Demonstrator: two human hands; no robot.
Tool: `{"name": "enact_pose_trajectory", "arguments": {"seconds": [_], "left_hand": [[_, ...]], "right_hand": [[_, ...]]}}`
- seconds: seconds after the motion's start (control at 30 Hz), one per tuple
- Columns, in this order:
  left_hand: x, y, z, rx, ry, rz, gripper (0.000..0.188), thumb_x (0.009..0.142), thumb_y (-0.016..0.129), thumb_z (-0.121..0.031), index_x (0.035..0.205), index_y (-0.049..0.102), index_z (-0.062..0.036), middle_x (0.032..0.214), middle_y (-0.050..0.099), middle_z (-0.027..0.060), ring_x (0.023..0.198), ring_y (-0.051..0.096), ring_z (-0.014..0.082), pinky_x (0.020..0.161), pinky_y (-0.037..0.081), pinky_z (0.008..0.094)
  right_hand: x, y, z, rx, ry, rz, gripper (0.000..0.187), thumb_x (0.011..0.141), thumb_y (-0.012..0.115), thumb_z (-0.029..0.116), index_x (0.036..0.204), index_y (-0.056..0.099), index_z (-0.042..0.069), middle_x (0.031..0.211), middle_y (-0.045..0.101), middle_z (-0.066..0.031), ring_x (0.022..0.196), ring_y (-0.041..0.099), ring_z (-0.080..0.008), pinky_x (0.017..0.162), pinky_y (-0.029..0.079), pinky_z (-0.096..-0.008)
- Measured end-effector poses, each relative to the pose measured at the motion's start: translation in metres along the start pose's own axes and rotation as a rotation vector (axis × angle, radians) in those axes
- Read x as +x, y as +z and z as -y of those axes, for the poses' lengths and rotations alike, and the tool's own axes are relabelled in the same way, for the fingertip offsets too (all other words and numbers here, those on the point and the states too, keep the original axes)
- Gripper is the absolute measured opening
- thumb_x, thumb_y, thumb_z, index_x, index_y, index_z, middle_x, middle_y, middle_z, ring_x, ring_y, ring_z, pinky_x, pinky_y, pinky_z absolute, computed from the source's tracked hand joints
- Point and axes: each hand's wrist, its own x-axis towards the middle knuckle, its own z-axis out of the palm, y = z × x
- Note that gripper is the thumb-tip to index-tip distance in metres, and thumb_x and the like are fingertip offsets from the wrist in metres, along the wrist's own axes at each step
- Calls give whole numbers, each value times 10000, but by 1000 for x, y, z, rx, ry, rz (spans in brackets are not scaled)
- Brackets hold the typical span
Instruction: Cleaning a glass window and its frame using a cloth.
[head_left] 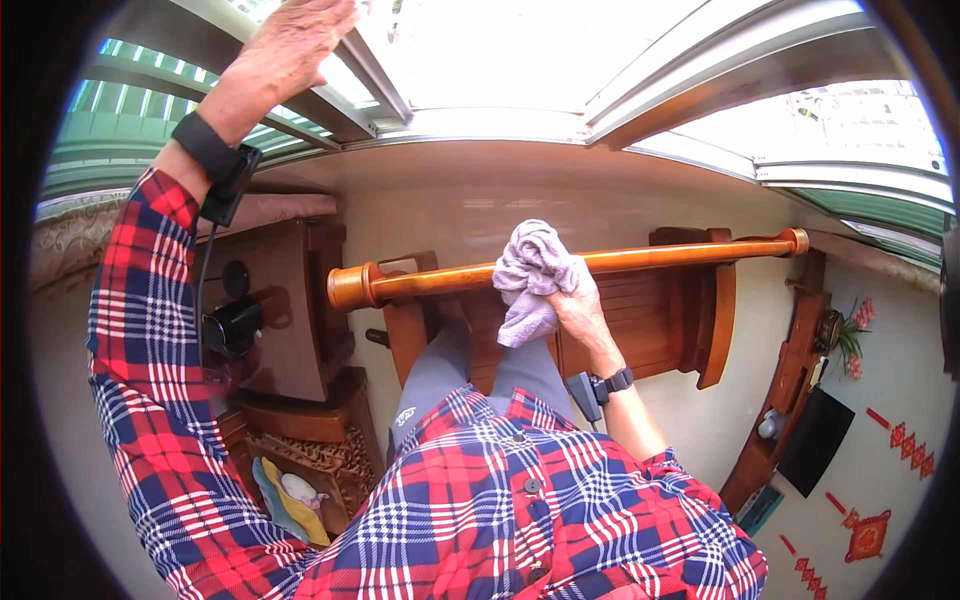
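My right hand [579,304] is closed around a bunched lilac cloth [530,270], likely a towel, in front of my legs. The cloth overlaps a long polished wooden rail [440,280] that runs across below the window; I cannot tell whether it touches it. High at the upper left, my left arm reaches up to the window frame [375,75]. My left hand [292,45] is at the frame with its fingers stretched out and nothing visible in it. The fingertips are near the picture's top edge, so contact with the frame is unclear.
Slatted wooden furniture [630,315] lies under the rail. To the left are a dark wooden table [270,310] with a black pot-like object [232,328] and a carved wooden seat [320,455]. A wooden cabinet [775,430], a black screen [816,443] and pink flowers [862,315] stand right.
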Motion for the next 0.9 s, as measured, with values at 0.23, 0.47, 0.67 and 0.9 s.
{"name": "enact_pose_trajectory", "arguments": {"seconds": [0.23, 0.47, 0.67, 0.9], "left_hand": [[-68, 41, 23, 204, -181, 426, 478, 864, 635, -105, 1338, 600, -54, 1371, 573, 103, 1383, 452, 237, 1266, 167, 454], [-97, 91, 31, 280, -205, 428, 367, 828, 650, -180, 1169, 665, -44, 1176, 638, 68, 1162, 568, 213, 1112, 353, 420], [-100, 40, -51, -399, -195, 230, 515, 771, 766, -309, 1196, 661, -39, 1293, 616, 150, 1333, 490, 304, 1167, 336, 495], [-184, 120, -223, -971, -429, 303, 453, 882, 728, -279, 1238, 611, -23, 1248, 583, 196, 1255, 512, 422, 1061, 394, 578]], "right_hand": [[43, 50, 42, -63, -23, 192, 418, 872, 782, 178, 1194, 556, 35, 1104, 643, -64, 1068, 594, -135, 960, 490, -322], [131, 118, 85, -297, -131, 308, 478, 874, 765, 205, 1254, 535, 28, 1156, 659, -149, 1100, 628, -207, 979, 504, -368], [224, 155, 80, -479, -552, 296, 308, 900, 712, 190, 1135, 605, 21, 1055, 687, -132, 1015, 661, -255, 910, 534, -386], [332, 233, 74, -191, -317, 418, 408, 1039, 446, 356, 1107, 654, 12, 1028, 712, -182, 916, 658, -345, 814, 516, -436]]}}
